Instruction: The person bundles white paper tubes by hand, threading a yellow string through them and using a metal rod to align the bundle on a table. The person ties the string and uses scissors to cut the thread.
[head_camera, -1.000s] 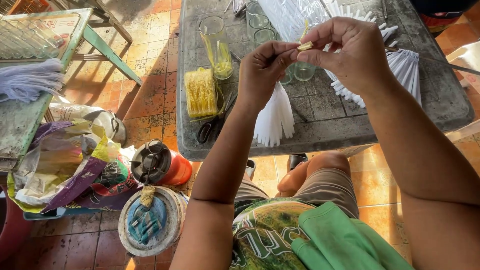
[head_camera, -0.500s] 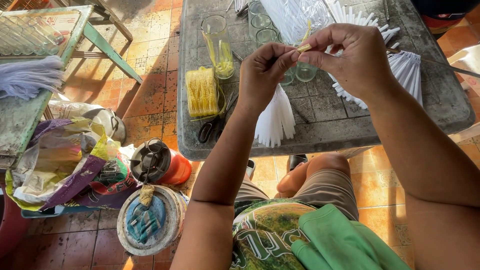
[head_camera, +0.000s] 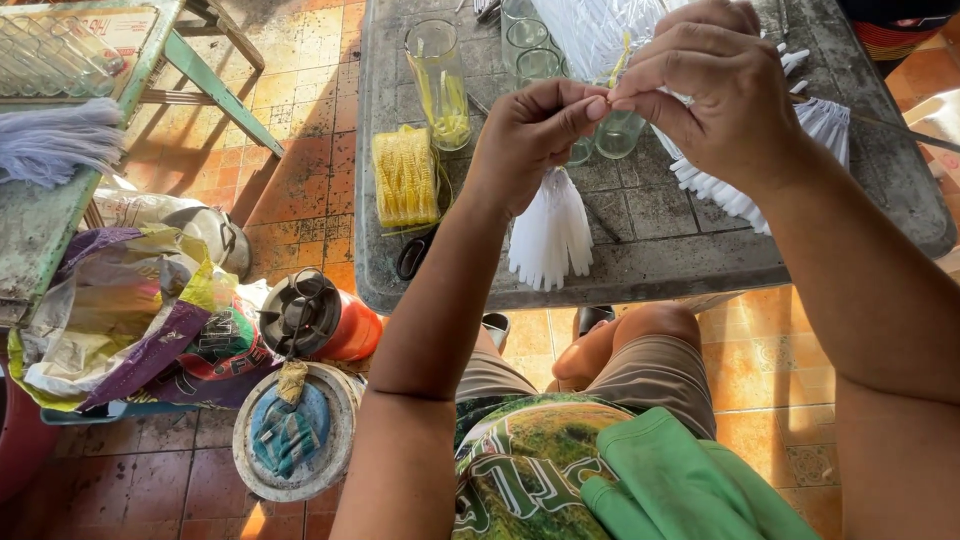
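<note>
Both hands meet above the grey stone-topped table (head_camera: 640, 250): the left hand (head_camera: 530, 140) pinches the top of a fanned bundle of thin white plastic strips (head_camera: 550, 235) hanging below it, and the right hand (head_camera: 715, 95) pinches a small yellow strip (head_camera: 622, 60) at the same spot, so the binding of the bundle looks under way and calls for a tight, steady pinch. A tall clear glass jar (head_camera: 438, 80) holds yellow strips, while the short clear glasses (head_camera: 530, 45) behind appear empty.
</note>
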